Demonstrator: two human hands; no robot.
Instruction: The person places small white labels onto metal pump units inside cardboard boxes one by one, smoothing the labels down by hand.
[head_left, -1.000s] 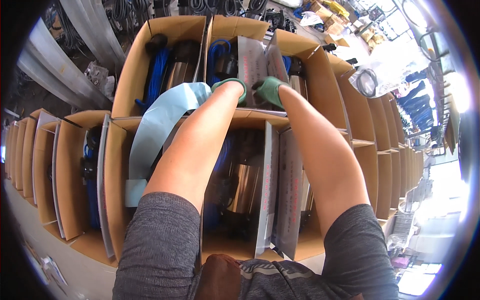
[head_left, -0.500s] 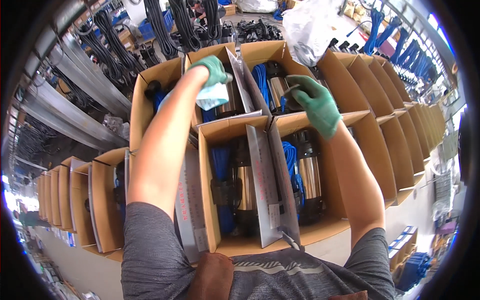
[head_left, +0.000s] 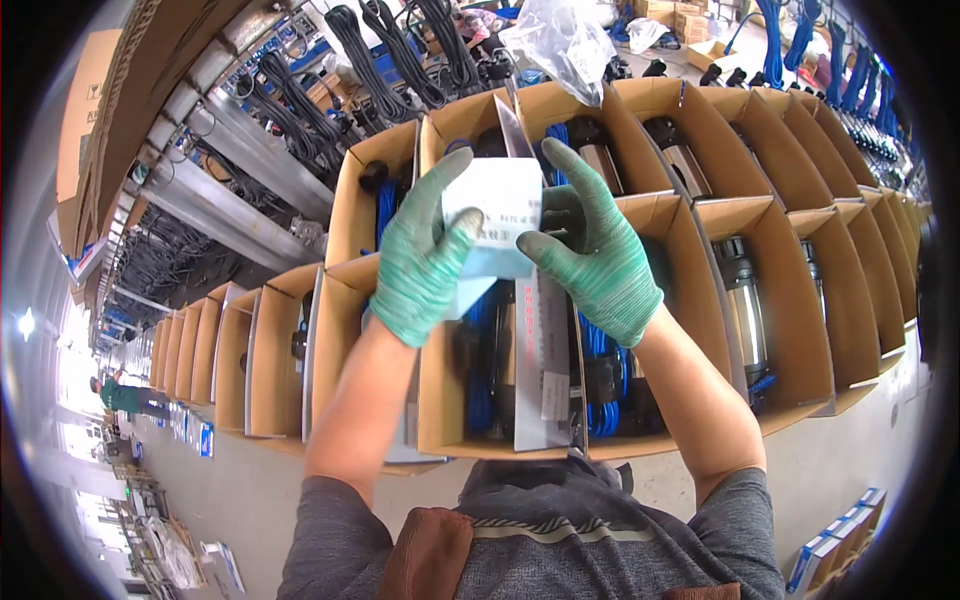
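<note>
My left hand (head_left: 425,255), in a green glove with dark fingertips, grips a stack of white and pale-blue leaflets (head_left: 500,190), its thumb lying across the top one. My right hand (head_left: 598,250), gloved the same way, is at the leaflets' right edge with thumb and index finger spread apart. Its thumb tip meets the edge or hovers just by it; the other fingers are partly hidden. Below the leaflets stands an open carton (head_left: 435,400) holding a metal cylinder with black ends (head_left: 500,350) and blue cable (head_left: 478,405). A grey printed board (head_left: 545,370) stands upright beside them.
More open cartons (head_left: 775,300) with similar cylinders (head_left: 745,310) run in rows to both sides. A clear plastic bag (head_left: 565,45) lies at the back. Black cable coils (head_left: 370,60) and blue ones (head_left: 770,40) hang beyond. Another person (head_left: 120,395) is far left.
Both hands have come from over the far cartons to meet in front of me, the left bringing the leaflets. The view has shifted, so the cartons appear further right.
</note>
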